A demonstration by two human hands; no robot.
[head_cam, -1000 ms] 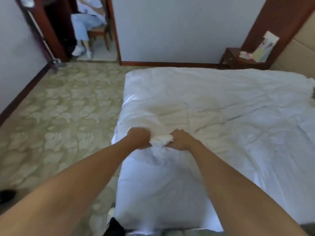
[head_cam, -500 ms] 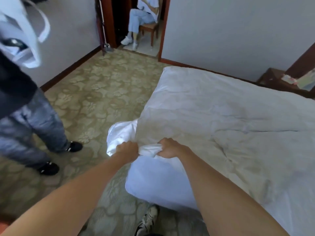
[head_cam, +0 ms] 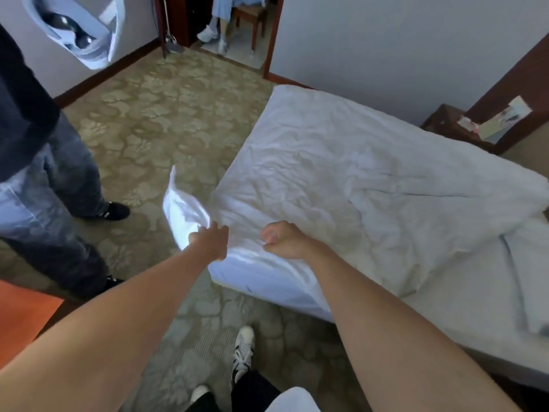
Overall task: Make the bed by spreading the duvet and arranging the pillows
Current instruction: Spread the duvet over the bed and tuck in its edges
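We are in a bedroom, most likely a hotel room. We see a bed (head_cam: 445,337) under a white duvet (head_cam: 341,179), patterned beige carpet (head_cam: 166,114), plain pale walls with dark wood skirting (head_cam: 104,74), a dark wood nightstand (head_cam: 445,126) holding cards, and a padded headboard (head_cam: 528,147) beside it.

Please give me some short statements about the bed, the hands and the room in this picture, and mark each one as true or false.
1. Both hands grip the duvet. True: the left hand and the right hand hold its near edge.
2. The floor is bare wood. False: it is a patterned carpet.
3. Another person in jeans stands left of the bed. True.
4. The duvet covers the whole mattress. False: part of the mattress is uncovered at the right.
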